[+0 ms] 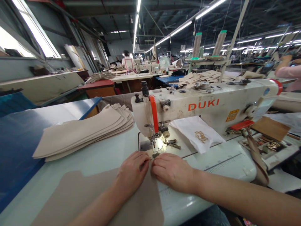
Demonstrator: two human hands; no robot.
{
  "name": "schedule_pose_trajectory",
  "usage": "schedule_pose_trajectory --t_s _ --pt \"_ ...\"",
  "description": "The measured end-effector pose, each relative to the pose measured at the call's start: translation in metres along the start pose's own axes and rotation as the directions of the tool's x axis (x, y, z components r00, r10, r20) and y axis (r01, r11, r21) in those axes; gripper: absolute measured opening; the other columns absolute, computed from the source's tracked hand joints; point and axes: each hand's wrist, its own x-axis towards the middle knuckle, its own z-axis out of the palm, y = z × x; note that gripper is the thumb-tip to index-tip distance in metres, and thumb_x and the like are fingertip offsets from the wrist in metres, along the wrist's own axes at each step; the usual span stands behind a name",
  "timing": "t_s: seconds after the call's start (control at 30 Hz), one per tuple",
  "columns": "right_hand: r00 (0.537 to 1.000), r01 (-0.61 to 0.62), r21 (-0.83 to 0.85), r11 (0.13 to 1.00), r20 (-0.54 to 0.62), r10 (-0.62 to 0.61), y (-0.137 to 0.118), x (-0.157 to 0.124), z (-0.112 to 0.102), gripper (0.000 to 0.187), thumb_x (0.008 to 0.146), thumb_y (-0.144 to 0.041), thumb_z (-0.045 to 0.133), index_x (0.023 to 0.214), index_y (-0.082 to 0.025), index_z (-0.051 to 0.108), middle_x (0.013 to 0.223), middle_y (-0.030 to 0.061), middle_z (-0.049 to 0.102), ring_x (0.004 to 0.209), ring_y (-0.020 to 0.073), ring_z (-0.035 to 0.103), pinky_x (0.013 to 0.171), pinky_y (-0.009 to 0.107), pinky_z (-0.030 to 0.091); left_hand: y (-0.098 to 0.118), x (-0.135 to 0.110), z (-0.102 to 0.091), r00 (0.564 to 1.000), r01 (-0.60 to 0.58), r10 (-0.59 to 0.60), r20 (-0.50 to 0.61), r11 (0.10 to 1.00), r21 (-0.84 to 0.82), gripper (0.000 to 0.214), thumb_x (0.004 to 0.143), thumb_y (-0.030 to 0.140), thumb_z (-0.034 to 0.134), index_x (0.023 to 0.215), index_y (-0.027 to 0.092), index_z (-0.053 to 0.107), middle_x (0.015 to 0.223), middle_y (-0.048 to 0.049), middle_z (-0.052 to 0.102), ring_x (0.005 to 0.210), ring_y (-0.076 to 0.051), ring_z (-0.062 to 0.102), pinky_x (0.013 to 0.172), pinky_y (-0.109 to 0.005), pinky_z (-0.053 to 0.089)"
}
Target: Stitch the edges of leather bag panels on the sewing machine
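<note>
- Seen from head height, two bare hands work close together at a sewing machine point(204, 102) marked "DUKI" in red letters.
- The left hand point(133, 168) has its fingers curled, thumb and forefinger near each other just in front of the needle area; its fingertips are partly hidden, so whether its grip is clamped on the material cannot be told.
- The right hand point(175, 171) lies palm down just beside it, fingers bent; its grip is hidden beneath the hand and cannot be told either.
- A flat grey-beige piece point(87, 191) is spread on the pale green bench point(110, 153), reaching from the near edge of the view up to the hands and partly under the left forearm.
- A small dark item point(155, 155) shows between the fingertips and the needle plate, too indistinct to name.
- Metal snips point(173, 144) lie on the machine bed, right of the needle.
- Behind them, a white sheet point(192, 127) carries gold-coloured metal pieces point(201, 136).
- Left of the machine, similar beige pieces point(87, 128) lie in a fanned stack, overlapping a blue surface point(21, 141).
- Far right, a co-worker's pink sleeve point(290, 72) is visible.
</note>
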Motion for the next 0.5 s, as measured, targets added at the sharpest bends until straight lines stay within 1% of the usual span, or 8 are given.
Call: schedule_pose_trajectory --t_s 0.13,0.27,0.5 --pt "0.998 0.031 0.023 0.999 0.049 -0.032 0.0021 -0.0012 0.0032 0.018 0.092 -0.021 0.044 0.083 -0.016 0.058 0.084 0.0044 0.061 0.084 0.0162 0.052 0.082 0.03 0.043 0.0002 0.0008 -0.0002 1.0 0.006 -0.006 0.006 1.0 -0.002 0.019 0.085 0.015 0.044 0.073 0.019 0.057 0.076 -0.0026 0.065 0.074 -0.016 0.06 0.069 -0.028 0.05" --pt "0.999 0.017 0.054 0.998 0.046 -0.019 0.0022 -0.0025 0.0037 0.016 0.091 -0.02 0.045 0.084 -0.016 0.059 0.087 0.0048 0.062 0.087 0.0164 0.053 0.083 0.029 0.043 -0.0002 0.0002 0.0009 1.0 0.005 -0.005 0.003 1.0 -0.005 0.017 0.085 0.015 0.044 0.075 0.019 0.058 0.077 -0.0028 0.065 0.074 -0.016 0.06 0.07 -0.028 0.05" --pt "0.999 0.005 0.077 0.997 0.047 -0.008 0.001 -0.002 0.0022 0.019 0.092 -0.021 0.045 0.081 -0.016 0.059 0.085 0.0047 0.062 0.085 0.0159 0.052 0.083 0.029 0.043 -0.0004 0.0007 0.0015 1.0 -0.017 0.017 -0.023 1.0 -0.017 0.019 0.086 0.016 0.043 0.075 0.019 0.059 0.076 -0.0026 0.065 0.074 -0.015 0.061 0.07 -0.027 0.051"
